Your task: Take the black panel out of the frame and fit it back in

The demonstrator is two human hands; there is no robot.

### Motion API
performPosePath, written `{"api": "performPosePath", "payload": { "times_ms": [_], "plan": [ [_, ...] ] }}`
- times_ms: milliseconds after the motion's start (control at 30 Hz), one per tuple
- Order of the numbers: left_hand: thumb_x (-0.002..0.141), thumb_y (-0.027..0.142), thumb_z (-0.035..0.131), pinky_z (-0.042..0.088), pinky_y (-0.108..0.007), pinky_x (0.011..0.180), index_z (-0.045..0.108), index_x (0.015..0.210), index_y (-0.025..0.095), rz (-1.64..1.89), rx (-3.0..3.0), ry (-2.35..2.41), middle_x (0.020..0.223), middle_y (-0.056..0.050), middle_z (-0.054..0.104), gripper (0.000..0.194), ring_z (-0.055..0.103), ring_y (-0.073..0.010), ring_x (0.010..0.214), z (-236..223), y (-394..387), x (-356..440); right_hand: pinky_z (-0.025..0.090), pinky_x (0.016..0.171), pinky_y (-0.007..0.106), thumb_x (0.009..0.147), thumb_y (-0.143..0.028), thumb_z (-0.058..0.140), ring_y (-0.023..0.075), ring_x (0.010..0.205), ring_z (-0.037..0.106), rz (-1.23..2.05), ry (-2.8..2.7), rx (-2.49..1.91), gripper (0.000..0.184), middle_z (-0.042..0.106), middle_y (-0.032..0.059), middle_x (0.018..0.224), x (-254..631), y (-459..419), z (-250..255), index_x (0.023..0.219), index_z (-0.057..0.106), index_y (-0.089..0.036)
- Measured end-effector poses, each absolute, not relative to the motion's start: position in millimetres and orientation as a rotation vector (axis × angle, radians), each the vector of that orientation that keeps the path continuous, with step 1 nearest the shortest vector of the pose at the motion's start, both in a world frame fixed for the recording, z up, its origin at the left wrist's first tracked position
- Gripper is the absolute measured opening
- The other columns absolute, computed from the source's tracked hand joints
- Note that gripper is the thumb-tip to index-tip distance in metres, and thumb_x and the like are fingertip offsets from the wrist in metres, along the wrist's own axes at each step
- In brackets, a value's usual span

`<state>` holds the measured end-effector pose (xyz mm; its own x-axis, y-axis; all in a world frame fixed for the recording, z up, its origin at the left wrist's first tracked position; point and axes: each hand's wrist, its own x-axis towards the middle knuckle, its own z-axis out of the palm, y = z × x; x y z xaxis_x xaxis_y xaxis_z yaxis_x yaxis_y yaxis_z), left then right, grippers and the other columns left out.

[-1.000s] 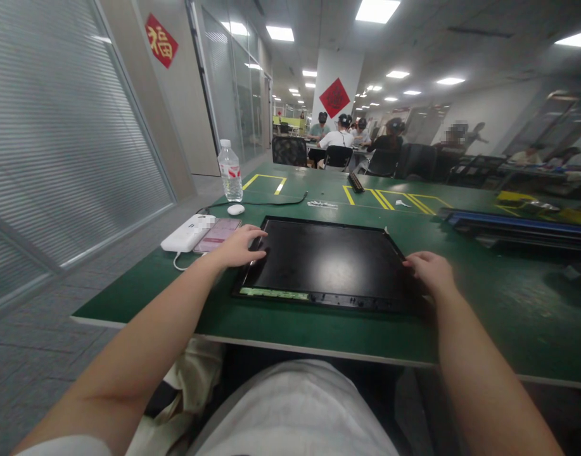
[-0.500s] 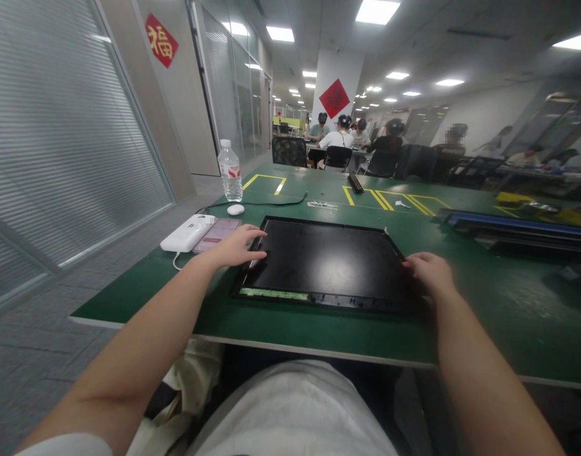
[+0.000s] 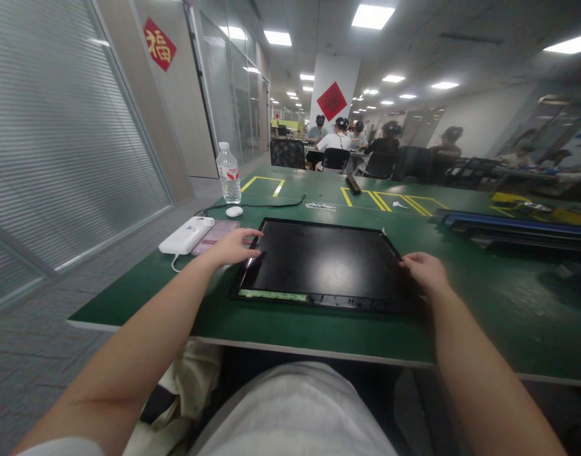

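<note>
A black flat display panel [image 3: 328, 256] lies face up on the green table, with a green circuit strip [image 3: 272, 295] along its near left edge. At the panel's left edge is my left hand [image 3: 234, 246], thumb and fingers spread apart, fingertips over the frame. My right hand [image 3: 426, 269] pinches the panel's right edge between thumb and fingers. The fingers' far sides are hidden in both hands. Just left of my left hand lie a phone [image 3: 216, 237] and a white power bank [image 3: 186, 235] with a cable.
On the green table [image 3: 142, 296] stand a water bottle [image 3: 229, 174], a small white case [image 3: 234, 211] and a black cable [image 3: 271, 204]. Long dark strips [image 3: 518, 231] lie at the right. A dark brush-like block [image 3: 353, 184] sits at the back. Several people sit beyond.
The view has shifted slightly. Both hands and the panel keep nearly the same positions relative to each other.
</note>
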<state>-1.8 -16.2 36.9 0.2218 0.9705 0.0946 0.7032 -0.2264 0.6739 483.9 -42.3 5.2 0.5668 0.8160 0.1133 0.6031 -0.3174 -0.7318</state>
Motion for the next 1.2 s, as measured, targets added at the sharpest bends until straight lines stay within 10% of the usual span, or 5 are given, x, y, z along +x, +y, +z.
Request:
{"api": "performPosePath", "payload": {
  "times_ms": [367,1200],
  "plan": [
    [0.087,0.027,0.048,0.042,-0.040,0.109,0.065,0.129,0.014,0.439,2.494,1.664,0.131,-0.014,0.067,0.048,0.061,-0.0297,0.123,24,-13,8,0.048,0.066,0.031,0.071,-0.033,0.060,0.0199,0.067,0.064,0.357,-1.167,-1.990,0.019,0.076,0.0063,0.079,493,-38,-5,0.081,0.071,-0.021],
    [0.061,0.007,0.049,0.051,-0.036,0.092,0.070,0.103,0.022,0.649,2.184,1.681,0.111,-0.006,0.073,0.050,0.066,-0.0267,0.105,22,-5,8,0.046,0.069,0.031,0.075,-0.029,0.059,0.0233,0.084,0.068,0.139,-1.301,-2.100,0.020,0.076,0.0064,0.081,483,-45,4,0.083,0.075,-0.021]
  ]
}}
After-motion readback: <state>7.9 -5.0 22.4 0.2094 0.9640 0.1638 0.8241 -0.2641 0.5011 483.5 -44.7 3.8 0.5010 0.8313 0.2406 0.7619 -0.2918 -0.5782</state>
